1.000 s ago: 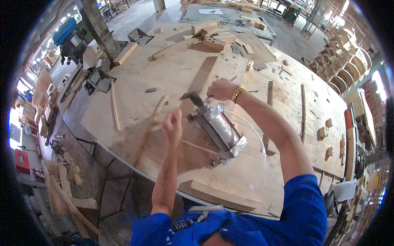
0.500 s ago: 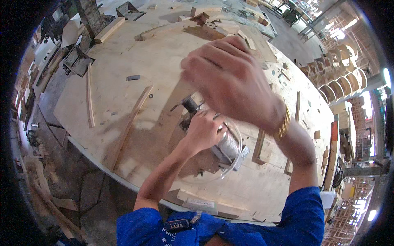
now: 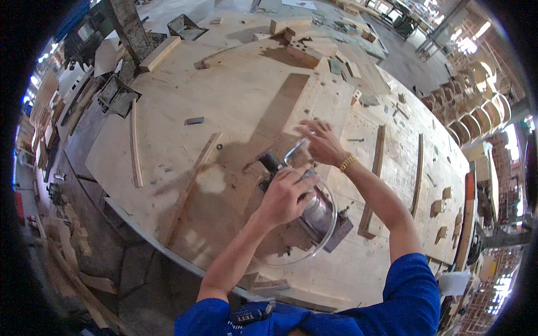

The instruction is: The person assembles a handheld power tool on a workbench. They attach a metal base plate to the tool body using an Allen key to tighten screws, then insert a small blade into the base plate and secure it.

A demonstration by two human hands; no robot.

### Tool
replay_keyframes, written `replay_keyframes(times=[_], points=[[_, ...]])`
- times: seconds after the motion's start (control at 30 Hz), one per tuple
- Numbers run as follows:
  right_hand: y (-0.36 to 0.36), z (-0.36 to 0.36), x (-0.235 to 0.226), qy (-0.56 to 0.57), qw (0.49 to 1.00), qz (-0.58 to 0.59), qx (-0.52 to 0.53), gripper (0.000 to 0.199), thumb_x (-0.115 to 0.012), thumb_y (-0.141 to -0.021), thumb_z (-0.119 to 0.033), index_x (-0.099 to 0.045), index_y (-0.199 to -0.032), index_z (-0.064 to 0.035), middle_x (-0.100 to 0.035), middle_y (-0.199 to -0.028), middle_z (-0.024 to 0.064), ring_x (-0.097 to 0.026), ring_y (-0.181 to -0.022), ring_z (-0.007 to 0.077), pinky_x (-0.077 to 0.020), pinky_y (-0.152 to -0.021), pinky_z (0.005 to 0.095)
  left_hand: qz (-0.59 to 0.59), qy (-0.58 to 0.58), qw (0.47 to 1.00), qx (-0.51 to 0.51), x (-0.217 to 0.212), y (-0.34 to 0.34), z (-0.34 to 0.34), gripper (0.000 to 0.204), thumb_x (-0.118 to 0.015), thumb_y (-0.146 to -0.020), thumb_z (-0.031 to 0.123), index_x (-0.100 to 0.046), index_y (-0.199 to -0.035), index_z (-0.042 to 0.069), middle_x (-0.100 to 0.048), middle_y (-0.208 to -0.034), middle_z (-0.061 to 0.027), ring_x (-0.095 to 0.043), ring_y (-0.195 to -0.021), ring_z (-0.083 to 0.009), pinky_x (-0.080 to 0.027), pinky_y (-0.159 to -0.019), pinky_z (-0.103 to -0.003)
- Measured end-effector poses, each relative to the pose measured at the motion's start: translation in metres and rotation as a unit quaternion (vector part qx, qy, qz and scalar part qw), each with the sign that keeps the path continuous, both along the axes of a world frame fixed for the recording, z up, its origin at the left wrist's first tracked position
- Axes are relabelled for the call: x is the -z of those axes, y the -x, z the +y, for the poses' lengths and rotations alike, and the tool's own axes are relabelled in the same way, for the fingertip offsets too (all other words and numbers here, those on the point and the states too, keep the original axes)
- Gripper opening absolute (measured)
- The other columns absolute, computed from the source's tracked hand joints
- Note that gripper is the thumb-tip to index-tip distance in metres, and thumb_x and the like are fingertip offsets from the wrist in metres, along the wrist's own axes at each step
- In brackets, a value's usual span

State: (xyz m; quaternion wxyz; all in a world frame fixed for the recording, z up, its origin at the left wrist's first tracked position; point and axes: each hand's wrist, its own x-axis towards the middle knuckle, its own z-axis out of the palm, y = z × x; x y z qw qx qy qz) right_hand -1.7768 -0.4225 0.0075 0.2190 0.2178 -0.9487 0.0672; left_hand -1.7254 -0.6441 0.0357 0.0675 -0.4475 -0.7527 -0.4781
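Note:
On the wooden tabletop lies a metal tool (image 3: 318,215) with a rounded silvery body, a dark cylindrical end (image 3: 270,162) and a grey flat part at its near right; its exact kind I cannot make out. My left hand (image 3: 287,196) is wrapped over its middle and hides part of it. A clear hose (image 3: 335,215) loops around its right side. Just beyond, my right hand (image 3: 325,144) has its fingers stretched out to the left, somewhat blurred, beside a shiny bent metal piece (image 3: 293,150). Whether the fingertips touch that piece is unclear.
Long wooden strips lie left (image 3: 193,187) and right (image 3: 372,182) of the tool. Wood blocks (image 3: 305,53) sit at the far side, small blocks (image 3: 440,206) at the right. A metal post (image 3: 128,28) rises at the far left. Curved wooden parts (image 3: 473,109) are stacked beyond the table.
My right hand has dropped from close in front of the camera to beside the tool, its fingers now stretched out. My left hand stays on the tool. The view has shifted slightly.

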Motion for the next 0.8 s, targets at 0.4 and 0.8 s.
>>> replay_keyframes(times=[0.4,0.8], points=[[-0.008,0.031,-0.035,-0.097,0.978,-0.17,-0.069,0.01,-0.059,-0.08,-0.016,-0.061,-0.079,-0.0061,-0.061,-0.079,0.0095,-0.061,-0.075,0.0296,-0.0485,-0.065,0.0403,-0.619,-0.224,0.733,-0.17,-0.025,0.006,0.019,0.036,-0.074,-0.077,0.021,-0.059,-0.102,0.0,-0.061,-0.098,-0.0076,-0.057,-0.091,-0.0154,-0.046,-0.077,-0.031],[-0.302,0.049,-0.186,0.056,0.955,-0.205,0.205,0.008,-0.059,-0.081,-0.015,-0.06,-0.079,-0.0071,-0.06,-0.074,0.0103,-0.061,-0.07,0.0315,-0.0475,-0.06,0.0409,-0.315,-0.073,0.925,0.2,-0.098,-0.136,0.062,0.026,-0.074,-0.073,0.01,-0.062,-0.094,0.002,-0.061,-0.08,-0.0023,-0.058,-0.074,-0.0147,-0.048,-0.069,-0.029]])
